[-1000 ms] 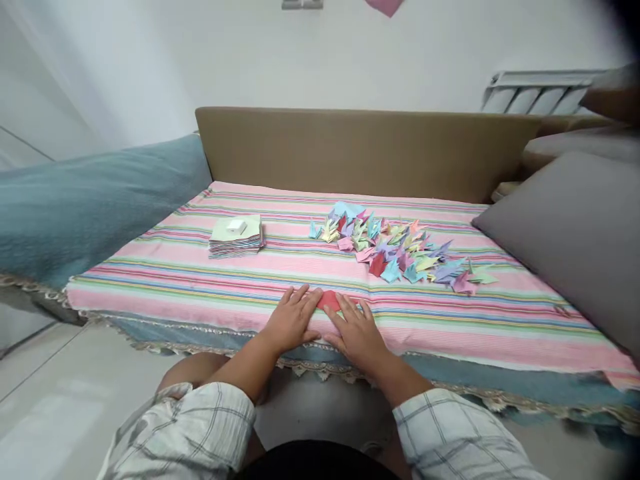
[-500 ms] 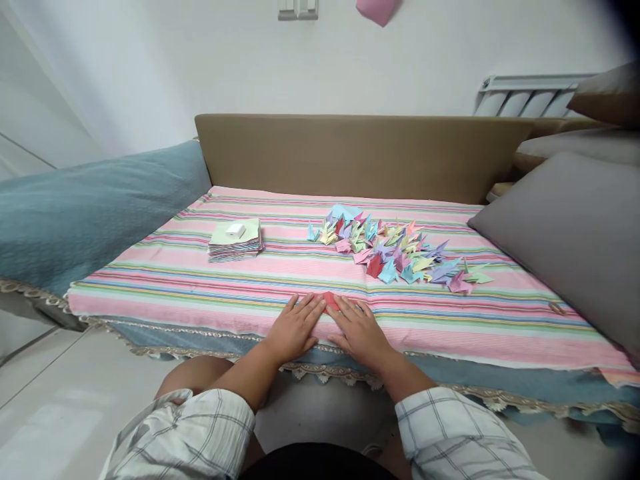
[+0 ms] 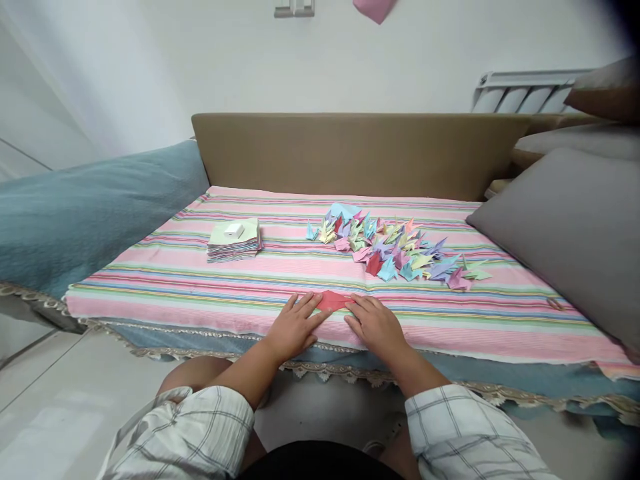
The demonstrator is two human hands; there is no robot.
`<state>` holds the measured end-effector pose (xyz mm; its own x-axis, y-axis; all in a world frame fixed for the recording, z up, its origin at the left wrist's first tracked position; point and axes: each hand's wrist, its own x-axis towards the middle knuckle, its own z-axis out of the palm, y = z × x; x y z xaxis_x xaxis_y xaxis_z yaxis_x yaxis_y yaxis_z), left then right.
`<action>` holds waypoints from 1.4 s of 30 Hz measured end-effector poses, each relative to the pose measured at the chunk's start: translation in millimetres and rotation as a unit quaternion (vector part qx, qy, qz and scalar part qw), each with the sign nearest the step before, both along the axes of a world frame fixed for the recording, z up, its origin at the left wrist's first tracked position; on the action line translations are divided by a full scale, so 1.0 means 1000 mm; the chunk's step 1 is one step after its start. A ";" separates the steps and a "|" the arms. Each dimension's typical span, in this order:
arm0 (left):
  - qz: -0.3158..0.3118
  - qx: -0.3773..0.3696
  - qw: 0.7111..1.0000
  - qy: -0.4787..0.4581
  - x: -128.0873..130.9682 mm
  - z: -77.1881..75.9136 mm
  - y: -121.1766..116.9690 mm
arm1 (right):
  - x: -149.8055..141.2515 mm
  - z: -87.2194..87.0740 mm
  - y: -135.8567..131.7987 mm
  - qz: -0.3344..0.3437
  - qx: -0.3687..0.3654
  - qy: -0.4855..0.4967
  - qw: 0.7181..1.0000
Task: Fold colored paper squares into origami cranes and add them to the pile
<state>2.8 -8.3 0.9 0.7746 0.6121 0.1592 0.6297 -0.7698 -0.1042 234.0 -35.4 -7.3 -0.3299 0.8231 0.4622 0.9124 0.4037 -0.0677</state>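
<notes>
A folded red piece of paper [image 3: 331,301] lies flat on the striped cloth [image 3: 165,293] in front of me, wider than it is deep. My left hand [image 3: 296,325] rests on its left end with the fingers stretched out, the index finger lying along the near edge. On the right end, the fingertips of my right hand [image 3: 374,321] touch the paper, fingers extended and palm down. Beyond my hands spreads a group of folded paper cranes [image 3: 395,250] in many colours. Both hands' fingertips partly cover the red paper's ends.
A stack of square paper sheets [image 3: 234,248] stands at the left, with a small white box [image 3: 234,230] on top. Grey cushions [image 3: 565,233] lean at the right, a blue-covered armrest [image 3: 100,207] at the left. The brown backrest [image 3: 350,153] runs along the wall.
My right hand has slid to the right along the red paper, away from my left hand. More of the paper shows between them. The left hand has hardly moved.
</notes>
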 end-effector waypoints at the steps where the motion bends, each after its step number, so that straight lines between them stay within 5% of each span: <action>1: 0.000 0.000 1.000 0.000 0.000 0.000 0.000 | 0.001 0.001 0.000 -0.008 0.003 0.001 1.000; 7: 0.004 -0.006 1.000 0.001 0.001 0.000 0.001 | 0.001 0.008 -0.004 -0.053 0.057 0.039 0.996; 14: 0.015 -0.006 1.000 -0.011 0.001 -0.001 -0.002 | -0.032 0.003 -0.002 0.086 0.030 -0.011 0.996; 24: 0.017 -0.018 1.000 -0.015 0.001 -0.002 -0.001 | -0.041 -0.004 0.011 0.020 -0.081 0.010 0.996; 33: 0.015 -0.017 1.000 -0.010 0.000 -0.002 0.000 | -0.023 -0.014 0.000 -0.007 -0.102 -0.024 0.994; 42: 0.010 -0.004 1.000 -0.006 0.002 0.001 0.000 | -0.008 -0.002 -0.006 -0.145 -0.086 -0.007 0.986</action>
